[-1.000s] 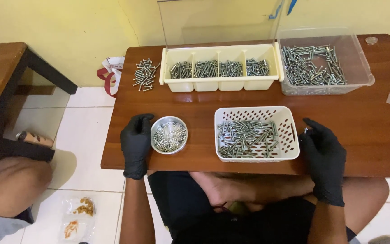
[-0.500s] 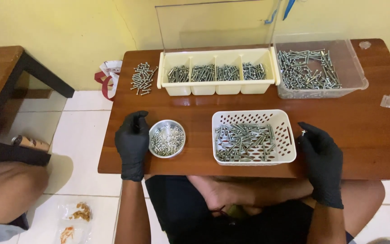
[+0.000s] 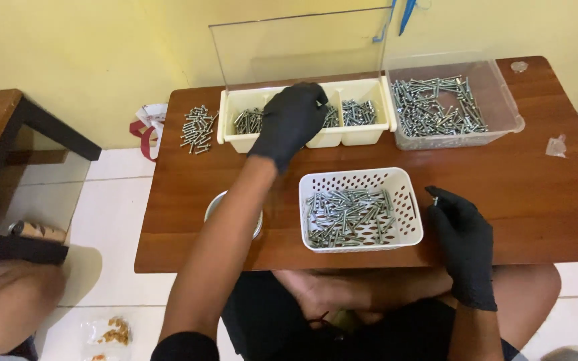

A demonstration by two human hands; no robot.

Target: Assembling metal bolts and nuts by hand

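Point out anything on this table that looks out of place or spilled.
A loose pile of screws lies bare on the wooden table, left of the cream divided tray, while other screws sit in containers. A small clear bag lies near the right edge.

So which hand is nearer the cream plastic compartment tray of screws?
Left. The left hand reaches over the cream plastic compartment tray; the right hand sits beside the white perforated basket.

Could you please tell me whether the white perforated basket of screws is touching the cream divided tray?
Apart. The head view shows a strip of bare wooden table between the white basket and the cream divided tray.
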